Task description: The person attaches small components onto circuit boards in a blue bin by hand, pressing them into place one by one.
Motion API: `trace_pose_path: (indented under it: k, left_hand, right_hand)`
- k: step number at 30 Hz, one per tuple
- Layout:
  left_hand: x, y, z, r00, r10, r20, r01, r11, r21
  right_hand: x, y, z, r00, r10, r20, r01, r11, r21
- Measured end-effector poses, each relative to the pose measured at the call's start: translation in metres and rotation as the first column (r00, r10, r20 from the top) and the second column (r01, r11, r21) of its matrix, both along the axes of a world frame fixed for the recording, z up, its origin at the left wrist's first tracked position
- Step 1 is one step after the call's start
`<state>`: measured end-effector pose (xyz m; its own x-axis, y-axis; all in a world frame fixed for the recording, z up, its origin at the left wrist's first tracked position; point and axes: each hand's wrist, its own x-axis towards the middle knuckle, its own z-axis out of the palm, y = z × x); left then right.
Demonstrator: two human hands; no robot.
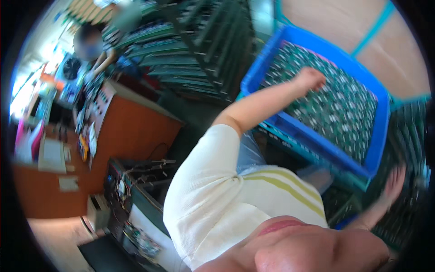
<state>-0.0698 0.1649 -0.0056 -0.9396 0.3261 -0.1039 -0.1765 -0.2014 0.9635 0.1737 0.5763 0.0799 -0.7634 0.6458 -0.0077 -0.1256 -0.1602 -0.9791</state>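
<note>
A blue plastic bin [268, 52] holds a dense layer of small green circuit boards [342, 109] with pale parts on them. Over these boards, toward the bin's far left part, is my left hand [311, 80]. Its fingers are curled closed, and whatever they might hold is hidden. Off the bin's near right corner, my right hand [395, 182] is somewhat blurred, its fingers stretched out and nothing visible in them. Beside that hand, dark green slatted racks [410, 140] stand at the right edge.
Racks of green boards [199, 45] rise behind my left arm. At the far left, a person [97, 54] works by an orange-brown desk [136, 120] with papers and a fan. Below it sit a cabinet with loose cables [136, 177] and a small beige box [98, 211].
</note>
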Motion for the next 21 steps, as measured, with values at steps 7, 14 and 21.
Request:
trace_pose_path:
  k: [7,14,21]
  left_hand:
    - [-0.004,-0.009,0.006,0.802,-0.347,0.486,-0.030,0.790,0.613]
    - [0.001,-0.019,0.004,0.915,-0.241,0.324,-0.011,0.788,0.615]
    - [-0.008,-0.018,-0.016,0.887,-0.118,0.446,-0.207,0.762,0.614]
  right_hand:
    - [-0.212,-0.277,-0.033,0.715,0.673,-0.187,-0.680,0.732,0.038]
    - [-0.230,-0.369,-0.089,0.819,0.519,-0.246,-0.128,0.583,0.803]
    - [-0.245,-0.363,-0.086,0.918,0.340,-0.206,-0.144,0.767,0.625]
